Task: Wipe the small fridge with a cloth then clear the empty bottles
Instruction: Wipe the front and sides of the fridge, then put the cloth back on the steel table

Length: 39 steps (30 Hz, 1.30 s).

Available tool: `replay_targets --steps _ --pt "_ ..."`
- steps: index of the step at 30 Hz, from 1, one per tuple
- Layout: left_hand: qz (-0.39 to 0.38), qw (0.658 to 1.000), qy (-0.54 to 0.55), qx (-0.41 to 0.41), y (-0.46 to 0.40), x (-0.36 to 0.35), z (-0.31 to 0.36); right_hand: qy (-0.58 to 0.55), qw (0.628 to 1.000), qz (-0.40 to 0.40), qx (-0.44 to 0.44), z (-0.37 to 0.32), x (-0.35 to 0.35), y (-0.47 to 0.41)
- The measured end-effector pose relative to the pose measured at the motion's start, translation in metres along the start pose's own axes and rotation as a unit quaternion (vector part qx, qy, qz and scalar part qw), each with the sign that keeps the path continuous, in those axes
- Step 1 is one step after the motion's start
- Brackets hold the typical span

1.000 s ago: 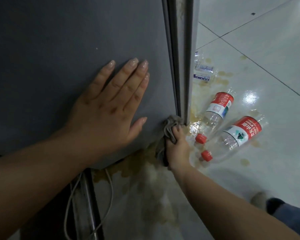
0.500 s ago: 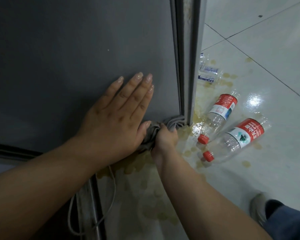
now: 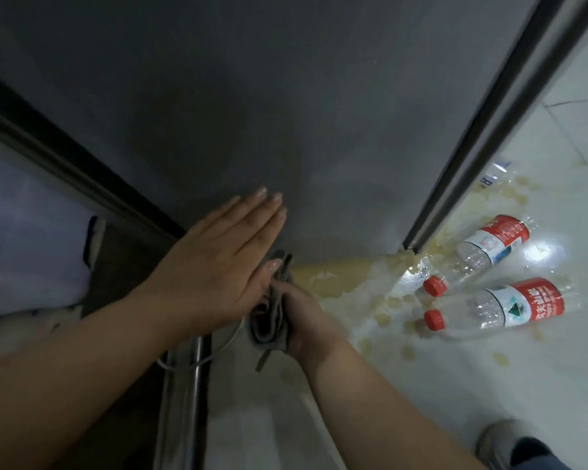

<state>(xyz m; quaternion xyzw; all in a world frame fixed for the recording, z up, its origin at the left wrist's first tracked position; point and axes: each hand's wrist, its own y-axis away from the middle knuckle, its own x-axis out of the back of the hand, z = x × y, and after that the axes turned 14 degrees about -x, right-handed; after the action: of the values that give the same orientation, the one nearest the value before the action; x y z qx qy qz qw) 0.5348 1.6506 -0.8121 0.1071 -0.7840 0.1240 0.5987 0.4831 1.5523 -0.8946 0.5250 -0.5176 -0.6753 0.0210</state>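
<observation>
The small grey fridge fills the upper half of the view. My left hand lies flat and open against its side, near the bottom edge. Just right of it, my right hand grips a bunched grey cloth pressed at the fridge's lower edge. Two clear empty bottles with red caps and red labels lie on the floor at the right, one nearer the fridge, the other in front of it. A third crushed clear bottle lies farther back by the fridge's corner.
Yellowish spilled liquid spreads over the white tiled floor under the fridge's edge and around the bottles. A white cable and a metal rail run below my left hand. My shoe shows at bottom right. White fabric sits left.
My right hand has dragged the cloth leftward along the fridge's bottom edge, from the corner to just beside my left hand. The view has tilted and swung left.
</observation>
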Motion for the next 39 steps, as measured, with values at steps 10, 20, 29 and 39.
replay_targets --steps 10,20,29,39 --pt "-0.01 0.497 0.592 0.635 -0.008 0.131 0.022 0.119 0.98 0.156 -0.022 -0.02 -0.089 0.182" --pt "0.237 0.118 0.702 0.661 -0.069 0.401 0.059 0.346 0.926 0.15 -0.031 -0.059 -0.219 0.417" --pt "0.305 0.133 0.629 0.702 -0.094 0.561 0.113 0.462 0.878 0.11 -0.061 -0.065 -0.252 0.555" --pt "0.384 0.169 0.613 0.669 -0.123 0.636 0.218 0.382 0.918 0.104 -0.021 -0.051 -0.19 0.674"
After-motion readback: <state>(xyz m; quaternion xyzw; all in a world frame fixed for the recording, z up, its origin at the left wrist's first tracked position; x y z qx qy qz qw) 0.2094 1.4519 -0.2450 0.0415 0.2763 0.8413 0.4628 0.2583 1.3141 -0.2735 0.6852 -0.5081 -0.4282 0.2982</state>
